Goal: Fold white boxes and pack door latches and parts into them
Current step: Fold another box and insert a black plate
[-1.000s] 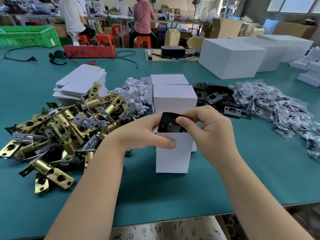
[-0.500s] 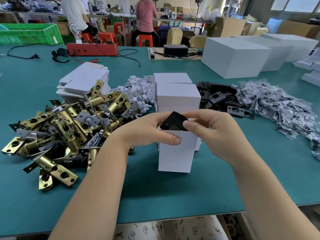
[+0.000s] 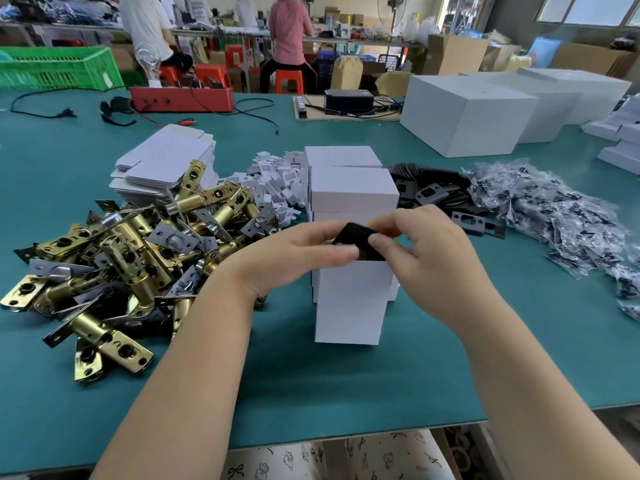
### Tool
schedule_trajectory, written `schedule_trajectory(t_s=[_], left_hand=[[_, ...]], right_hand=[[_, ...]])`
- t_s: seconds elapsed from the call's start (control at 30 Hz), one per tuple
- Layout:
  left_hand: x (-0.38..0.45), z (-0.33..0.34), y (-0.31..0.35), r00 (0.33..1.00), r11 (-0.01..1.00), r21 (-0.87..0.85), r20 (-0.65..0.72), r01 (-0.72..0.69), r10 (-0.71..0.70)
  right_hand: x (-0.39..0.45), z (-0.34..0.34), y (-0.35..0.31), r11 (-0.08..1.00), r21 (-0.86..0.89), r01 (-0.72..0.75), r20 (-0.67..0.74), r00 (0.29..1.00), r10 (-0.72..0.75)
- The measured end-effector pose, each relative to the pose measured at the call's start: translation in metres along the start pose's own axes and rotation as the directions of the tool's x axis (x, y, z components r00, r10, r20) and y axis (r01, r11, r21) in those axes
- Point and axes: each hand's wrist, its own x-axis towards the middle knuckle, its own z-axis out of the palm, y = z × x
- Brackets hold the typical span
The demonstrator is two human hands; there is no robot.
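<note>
An upright white box stands on the green table in front of me, its top open. A black plate sits tilted at the box's mouth, partly inside. My left hand holds the box's upper left edge, thumb across the front by the plate. My right hand pinches the plate from the right with thumb and fingers. Behind the box stand closed white boxes.
A heap of brass door latches lies at left, flat box blanks and small white card pieces behind it. Black strike plates and bagged parts spread at right. Large white cartons stand far right.
The black plate has tipped from upright and sunk lower into the box's mouth; both hands stay at the box top.
</note>
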Motion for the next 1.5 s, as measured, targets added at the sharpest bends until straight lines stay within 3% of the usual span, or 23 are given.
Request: schedule_trajectory(t_s=[0.07, 0.13, 0.2, 0.27, 0.33, 0.43, 0.53, 0.73, 0.9, 1.03, 1.17, 1.5], left_hand=[[0.003, 0.000, -0.001, 0.995, 0.998, -0.031, -0.084, 0.054, -0.056], [0.004, 0.001, 0.000, 0.991, 0.997, -0.033, -0.117, 0.064, -0.068], [0.004, -0.002, 0.004, 0.987, 0.992, 0.116, -0.159, 0.054, -0.035], [0.004, -0.011, 0.012, 0.984, 0.972, 0.225, -0.176, 0.068, -0.028], [0.005, -0.018, 0.026, 0.993, 0.947, 0.301, -0.063, 0.116, -0.101], [0.013, -0.014, 0.051, 0.968, 0.777, 0.614, 0.084, 0.136, -0.237], [0.021, -0.008, 0.067, 0.953, 0.586, 0.799, 0.058, 0.133, -0.297], [0.016, 0.016, 0.064, 0.991, 0.352, 0.936, 0.042, 0.006, -0.128], [0.018, 0.011, 0.051, 0.986, 0.388, 0.921, 0.023, 0.043, -0.163], [0.017, 0.009, 0.046, 0.959, 0.613, 0.782, 0.077, 0.112, -0.273], [0.009, -0.006, 0.052, 0.918, 0.862, 0.466, 0.220, 0.199, -0.330], [0.015, -0.006, 0.054, 0.920, 0.811, 0.533, 0.139, 0.242, -0.366]], right_hand=[[-0.005, 0.004, 0.002, 0.999, 0.041, -0.021, -0.115, 0.993, 0.025], [-0.008, 0.005, 0.007, 0.974, 0.204, -0.099, -0.164, 0.977, 0.133], [-0.007, 0.002, 0.012, 0.877, 0.443, -0.186, -0.131, 0.954, 0.268], [-0.007, -0.001, 0.015, 0.796, 0.564, -0.220, -0.063, 0.949, 0.308], [-0.009, -0.001, 0.016, 0.770, 0.595, -0.230, -0.020, 0.954, 0.300], [-0.012, 0.003, 0.017, 0.814, 0.547, -0.193, -0.108, 0.949, 0.297], [-0.018, 0.008, 0.014, 0.789, 0.590, -0.174, -0.151, 0.936, 0.319], [-0.028, 0.007, 0.010, 0.750, 0.640, -0.167, -0.101, 0.949, 0.298], [-0.031, 0.005, 0.012, 0.744, 0.642, -0.182, -0.101, 0.943, 0.318], [-0.033, -0.002, 0.012, 0.732, 0.662, -0.161, -0.055, 0.963, 0.262], [-0.030, -0.006, 0.011, 0.781, 0.611, -0.132, -0.049, 0.978, 0.204], [-0.028, -0.009, 0.005, 0.771, 0.624, -0.126, 0.035, 0.990, 0.134]])
